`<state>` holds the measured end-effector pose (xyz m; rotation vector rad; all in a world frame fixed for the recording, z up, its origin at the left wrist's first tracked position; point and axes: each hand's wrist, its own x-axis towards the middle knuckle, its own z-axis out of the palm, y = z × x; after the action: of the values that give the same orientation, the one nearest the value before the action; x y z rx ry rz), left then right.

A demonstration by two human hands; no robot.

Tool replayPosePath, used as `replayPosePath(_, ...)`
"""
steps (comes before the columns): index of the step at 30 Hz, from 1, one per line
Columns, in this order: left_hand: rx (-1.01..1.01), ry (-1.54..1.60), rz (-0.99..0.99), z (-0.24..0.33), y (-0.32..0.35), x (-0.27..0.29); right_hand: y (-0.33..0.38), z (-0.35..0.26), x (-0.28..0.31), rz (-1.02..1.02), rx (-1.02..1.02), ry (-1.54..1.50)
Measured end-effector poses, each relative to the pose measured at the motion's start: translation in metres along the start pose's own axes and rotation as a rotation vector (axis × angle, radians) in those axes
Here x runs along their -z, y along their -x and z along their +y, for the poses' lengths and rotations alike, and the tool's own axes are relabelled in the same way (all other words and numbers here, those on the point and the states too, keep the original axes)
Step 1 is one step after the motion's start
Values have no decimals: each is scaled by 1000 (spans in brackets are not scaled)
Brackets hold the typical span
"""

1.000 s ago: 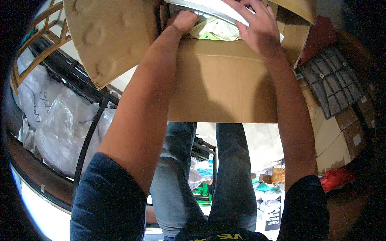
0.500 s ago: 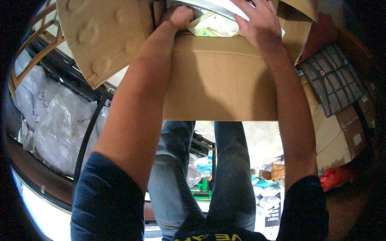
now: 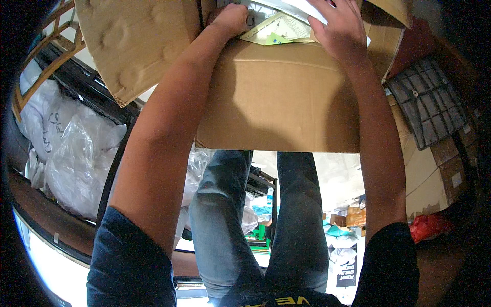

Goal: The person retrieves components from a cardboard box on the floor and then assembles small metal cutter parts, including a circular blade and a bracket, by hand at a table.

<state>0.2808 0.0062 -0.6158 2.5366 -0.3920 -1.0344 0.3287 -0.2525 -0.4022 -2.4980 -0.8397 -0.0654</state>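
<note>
An open cardboard box [image 3: 286,102] stands in front of my legs, with both my arms reaching over its near wall. Inside its left part, my left hand [image 3: 232,19] is closed with curled fingers; whatever they hold is hidden. At the right, my right hand [image 3: 341,28] grips the edge of a white sheet-like item [image 3: 294,7], thumb on the near side and fingers over it. Between the hands lies a pale printed paper [image 3: 285,26] with a folded corner and a green patch [image 3: 277,39]. Deeper contents are cut off by the upper edge.
A large box flap [image 3: 138,46] sticks out at the left, above clear plastic bags [image 3: 76,169] and a black frame. To the right are a dark quilted pad [image 3: 427,100], flattened cardboard [image 3: 422,174] and a red bag [image 3: 432,227]. Mixed packages [image 3: 342,240] lie below, beyond my legs.
The box and both arms have shifted slightly rightward in view. My right hand has moved a little right with the white item, and more of the printed paper shows.
</note>
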Motion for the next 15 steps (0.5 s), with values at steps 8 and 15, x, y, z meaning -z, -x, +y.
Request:
replayPosePath(8, -125, -135, -35, -18, -5, -21, -2, -3, -6, -4, 18, 28)
replayPosePath(15, -159, -116, 76, -40, -15, -43, -7, -10, -4, -16, -21, 21)
